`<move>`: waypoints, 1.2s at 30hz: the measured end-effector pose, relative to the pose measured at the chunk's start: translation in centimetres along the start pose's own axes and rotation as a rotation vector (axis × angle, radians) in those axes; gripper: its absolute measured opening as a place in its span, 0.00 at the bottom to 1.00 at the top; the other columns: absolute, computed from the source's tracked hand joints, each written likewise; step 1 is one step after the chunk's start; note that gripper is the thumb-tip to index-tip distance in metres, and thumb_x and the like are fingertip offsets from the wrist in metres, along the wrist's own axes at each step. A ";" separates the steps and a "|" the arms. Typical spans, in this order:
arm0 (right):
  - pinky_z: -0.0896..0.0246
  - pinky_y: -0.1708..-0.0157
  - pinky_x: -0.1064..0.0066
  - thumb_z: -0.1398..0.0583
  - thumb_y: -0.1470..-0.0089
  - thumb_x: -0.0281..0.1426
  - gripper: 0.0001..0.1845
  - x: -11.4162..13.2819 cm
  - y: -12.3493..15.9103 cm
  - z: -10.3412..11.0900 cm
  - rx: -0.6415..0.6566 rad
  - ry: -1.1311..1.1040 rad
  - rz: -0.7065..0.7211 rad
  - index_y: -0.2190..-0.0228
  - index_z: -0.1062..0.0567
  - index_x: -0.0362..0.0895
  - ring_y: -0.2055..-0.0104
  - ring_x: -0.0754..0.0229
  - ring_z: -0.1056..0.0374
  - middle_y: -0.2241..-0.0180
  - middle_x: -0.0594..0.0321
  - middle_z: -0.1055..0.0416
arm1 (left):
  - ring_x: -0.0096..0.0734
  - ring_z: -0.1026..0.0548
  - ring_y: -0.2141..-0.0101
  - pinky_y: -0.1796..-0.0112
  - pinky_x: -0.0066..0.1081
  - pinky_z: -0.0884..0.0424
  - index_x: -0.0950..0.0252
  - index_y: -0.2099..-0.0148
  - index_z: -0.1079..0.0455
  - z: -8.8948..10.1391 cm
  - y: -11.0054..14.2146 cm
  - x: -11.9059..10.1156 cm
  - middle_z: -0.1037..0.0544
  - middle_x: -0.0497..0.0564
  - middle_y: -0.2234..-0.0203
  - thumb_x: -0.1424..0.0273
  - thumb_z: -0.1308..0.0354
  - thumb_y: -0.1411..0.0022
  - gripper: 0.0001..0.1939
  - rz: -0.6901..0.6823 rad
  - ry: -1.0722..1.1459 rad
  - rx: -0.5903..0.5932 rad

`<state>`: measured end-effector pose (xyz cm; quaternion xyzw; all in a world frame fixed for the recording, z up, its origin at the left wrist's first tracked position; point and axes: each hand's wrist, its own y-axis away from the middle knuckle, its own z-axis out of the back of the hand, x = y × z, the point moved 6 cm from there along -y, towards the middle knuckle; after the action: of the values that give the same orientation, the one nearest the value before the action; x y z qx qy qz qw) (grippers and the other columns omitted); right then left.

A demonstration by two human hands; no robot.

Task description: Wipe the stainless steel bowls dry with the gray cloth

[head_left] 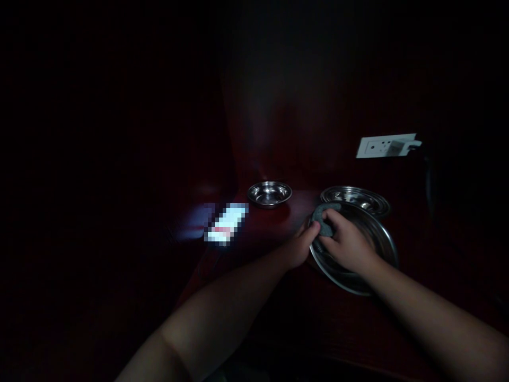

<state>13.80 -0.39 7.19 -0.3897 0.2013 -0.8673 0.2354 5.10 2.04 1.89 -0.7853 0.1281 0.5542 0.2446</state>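
Bare forearms (222,307) reach forward, left grip (303,247) clamped on a steel bowl (338,272), right grip (348,241) pinching grey cloth (325,227).

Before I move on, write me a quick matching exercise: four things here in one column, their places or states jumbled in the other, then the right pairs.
Things
1. cloth
2. small bowl
3. socket
4. large bowl

Places and states
A. white, on the wall
B. tilted, with the left hand at its rim
C. grey, in the grip of the right hand
D. shiny, standing on the table with no hand on it

Pairs: 1-C, 2-D, 3-A, 4-B
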 end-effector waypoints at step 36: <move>0.40 0.64 0.63 0.44 0.52 0.30 0.12 -2.7 -0.1 1.9 0.122 0.551 -0.108 0.62 0.31 0.43 0.63 0.51 0.31 0.63 0.53 0.28 | 0.42 0.29 0.54 0.52 0.40 0.37 0.64 0.47 0.36 1.2 -0.2 0.6 0.26 0.53 0.57 0.68 0.45 0.49 0.25 0.077 0.096 -0.124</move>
<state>16.85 0.94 6.87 -0.1348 0.1843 -0.9622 0.1485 4.45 2.92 1.09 -0.8190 0.1350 0.5318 0.1677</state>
